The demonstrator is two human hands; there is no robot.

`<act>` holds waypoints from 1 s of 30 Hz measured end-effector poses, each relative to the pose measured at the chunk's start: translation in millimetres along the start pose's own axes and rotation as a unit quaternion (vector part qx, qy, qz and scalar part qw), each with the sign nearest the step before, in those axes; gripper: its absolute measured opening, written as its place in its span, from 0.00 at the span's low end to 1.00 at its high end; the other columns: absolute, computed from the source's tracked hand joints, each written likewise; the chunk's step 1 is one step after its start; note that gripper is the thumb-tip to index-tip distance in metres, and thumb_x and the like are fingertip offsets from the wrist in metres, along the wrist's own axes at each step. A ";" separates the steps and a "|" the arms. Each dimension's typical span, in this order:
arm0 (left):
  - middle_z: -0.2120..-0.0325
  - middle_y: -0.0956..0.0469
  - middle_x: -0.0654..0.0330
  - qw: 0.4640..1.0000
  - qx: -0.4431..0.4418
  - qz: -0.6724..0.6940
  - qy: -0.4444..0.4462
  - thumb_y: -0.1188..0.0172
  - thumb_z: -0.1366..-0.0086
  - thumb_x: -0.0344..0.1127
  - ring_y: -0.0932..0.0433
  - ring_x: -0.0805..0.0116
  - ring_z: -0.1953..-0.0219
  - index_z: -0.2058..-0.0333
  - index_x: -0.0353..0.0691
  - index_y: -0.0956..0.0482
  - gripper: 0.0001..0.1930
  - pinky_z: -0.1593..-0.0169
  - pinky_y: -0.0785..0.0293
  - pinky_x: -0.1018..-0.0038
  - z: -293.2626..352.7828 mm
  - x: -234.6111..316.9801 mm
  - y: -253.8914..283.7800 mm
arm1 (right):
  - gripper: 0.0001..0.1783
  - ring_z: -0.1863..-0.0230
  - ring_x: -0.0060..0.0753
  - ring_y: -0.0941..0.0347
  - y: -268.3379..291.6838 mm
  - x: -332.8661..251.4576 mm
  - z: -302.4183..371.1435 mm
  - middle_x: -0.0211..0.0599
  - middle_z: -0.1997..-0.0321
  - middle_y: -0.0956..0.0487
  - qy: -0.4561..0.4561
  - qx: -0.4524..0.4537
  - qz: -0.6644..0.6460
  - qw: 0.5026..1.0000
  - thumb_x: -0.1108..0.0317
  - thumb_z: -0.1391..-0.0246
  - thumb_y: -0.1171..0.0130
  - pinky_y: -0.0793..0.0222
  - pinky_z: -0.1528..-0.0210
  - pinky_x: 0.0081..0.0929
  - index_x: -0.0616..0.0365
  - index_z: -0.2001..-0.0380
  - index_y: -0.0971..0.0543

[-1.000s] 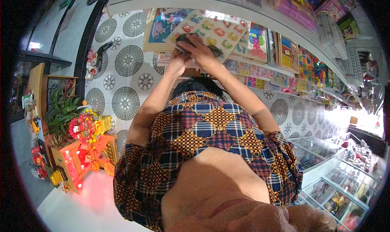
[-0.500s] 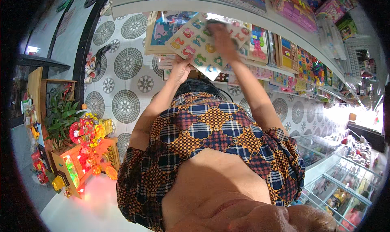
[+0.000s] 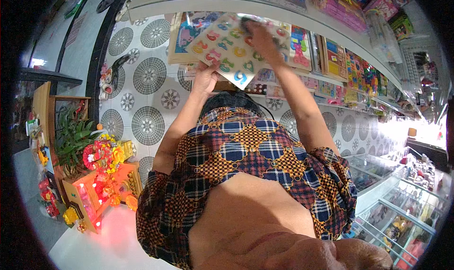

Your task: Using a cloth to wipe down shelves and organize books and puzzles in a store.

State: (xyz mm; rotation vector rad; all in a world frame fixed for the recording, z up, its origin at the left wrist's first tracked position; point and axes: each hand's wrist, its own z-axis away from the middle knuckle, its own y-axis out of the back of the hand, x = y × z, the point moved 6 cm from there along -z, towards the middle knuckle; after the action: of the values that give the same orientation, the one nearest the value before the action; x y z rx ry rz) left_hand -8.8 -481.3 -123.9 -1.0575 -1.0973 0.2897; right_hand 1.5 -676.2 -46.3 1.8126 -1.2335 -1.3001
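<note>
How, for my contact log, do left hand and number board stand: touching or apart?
Touching: head view shows left hand gripping number board by its edge.

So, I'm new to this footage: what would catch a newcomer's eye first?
Probably the wooden box glowing red at lower left, near a leafy plant. Next, the boldly patterned shirt filling the middle. Above it, the left hand grips a pale number board, and the blurred right hand is over it with a dark object.

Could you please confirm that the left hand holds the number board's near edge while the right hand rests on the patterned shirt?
Not quite: the right hand is over the number board, with a dark item, not on the patterned shirt, as the head view shows; the left hand does hold the near edge.
</note>
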 end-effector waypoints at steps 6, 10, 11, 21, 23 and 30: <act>0.57 0.32 0.61 0.996 0.028 0.056 -0.066 0.47 0.48 0.20 0.31 0.66 0.55 0.54 0.42 0.37 0.22 0.58 0.28 0.70 -2.6 43.0 23.0 | 0.33 0.42 0.46 0.45 5.0 -117.1 69.7 0.42 0.46 0.36 0.155 -0.093 -0.114 0.977 0.84 0.68 0.53 0.52 0.40 0.35 0.49 0.52 0.31; 0.58 0.32 0.61 0.992 0.071 -0.009 -0.106 0.48 0.47 0.20 0.31 0.66 0.56 0.54 0.41 0.37 0.21 0.58 0.28 0.71 -3.4 81.9 45.3 | 0.27 0.47 0.44 0.39 15.4 -23.2 66.3 0.43 0.50 0.32 0.007 -0.016 -0.043 0.999 0.83 0.65 0.53 0.44 0.44 0.33 0.53 0.56 0.29; 0.58 0.31 0.60 0.989 0.067 -0.012 -0.134 0.49 0.47 0.19 0.31 0.65 0.56 0.54 0.41 0.37 0.21 0.58 0.28 0.71 -3.0 98.0 49.1 | 0.26 0.48 0.43 0.37 19.6 -2.9 66.1 0.43 0.52 0.31 -0.053 -0.011 -0.080 0.995 0.83 0.63 0.53 0.42 0.46 0.32 0.53 0.57 0.28; 0.55 0.35 0.59 0.976 0.138 0.012 -0.167 0.50 0.49 0.15 0.33 0.61 0.54 0.52 0.47 0.41 0.27 0.56 0.29 0.61 -20.7 81.9 118.3 | 0.21 0.63 0.24 0.31 62.7 99.7 120.3 0.37 0.64 0.24 -0.290 0.186 -0.326 0.880 0.79 0.58 0.51 0.37 0.59 0.20 0.61 0.55 0.30; 0.53 0.38 0.60 0.978 0.121 -0.001 -0.168 0.49 0.48 0.17 0.33 0.63 0.54 0.51 0.50 0.43 0.28 0.56 0.29 0.62 -23.1 74.6 129.0 | 0.22 0.63 0.22 0.32 58.3 100.7 121.7 0.35 0.64 0.25 -0.277 0.167 -0.321 0.890 0.79 0.58 0.51 0.37 0.59 0.20 0.61 0.55 0.30; 0.66 0.29 0.56 0.934 0.279 -0.223 -0.030 0.47 0.45 0.25 0.27 0.63 0.64 0.59 0.39 0.36 0.14 0.68 0.26 0.63 -8.2 62.1 143.7 | 0.21 0.64 0.20 0.32 60.6 90.1 117.5 0.32 0.63 0.25 -0.282 0.120 -0.355 0.883 0.79 0.57 0.50 0.37 0.60 0.18 0.61 0.55 0.29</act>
State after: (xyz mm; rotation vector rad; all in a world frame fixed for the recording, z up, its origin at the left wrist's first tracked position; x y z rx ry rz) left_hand 68.6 -371.5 -204.7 -0.2815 -1.1809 0.2473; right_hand -120.4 -776.5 -71.9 2.2687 -1.0573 -2.2975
